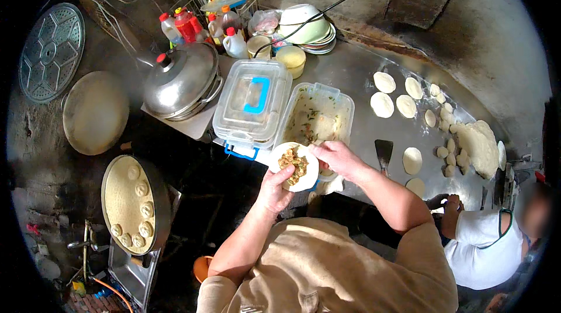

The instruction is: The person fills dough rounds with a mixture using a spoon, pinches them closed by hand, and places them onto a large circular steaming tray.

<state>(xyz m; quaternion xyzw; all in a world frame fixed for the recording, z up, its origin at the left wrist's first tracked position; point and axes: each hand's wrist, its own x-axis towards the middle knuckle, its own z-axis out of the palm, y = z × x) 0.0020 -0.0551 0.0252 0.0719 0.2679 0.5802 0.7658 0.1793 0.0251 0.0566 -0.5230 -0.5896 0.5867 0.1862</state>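
Note:
My left hand (pixel 277 188) holds a round dough wrapper (pixel 309 174) from beneath, the thumb lying on top. A heap of chopped filling (pixel 294 166) with green bits sits in its middle. My right hand (pixel 335 157) has its fingertips together at the wrapper's upper right edge, over the near rim of a clear plastic tub (pixel 352 113). Smears and scraps of filling cling to the tub's inside. Left of it stands a lidded clear plastic box (pixel 232 94) with a blue handle.
Flattened dough rounds (pixel 382 105), small dough pieces (pixel 450 159), a large dough mass (pixel 477 144) and a spatula (pixel 384 155) lie on the metal worktop (pixel 357 67). Pleated buns (pixel 147 210) line a deep round pan (pixel 162 221) at left, below a lidded wok (pixel 186 81). A co-worker (pixel 486 243) stands at right.

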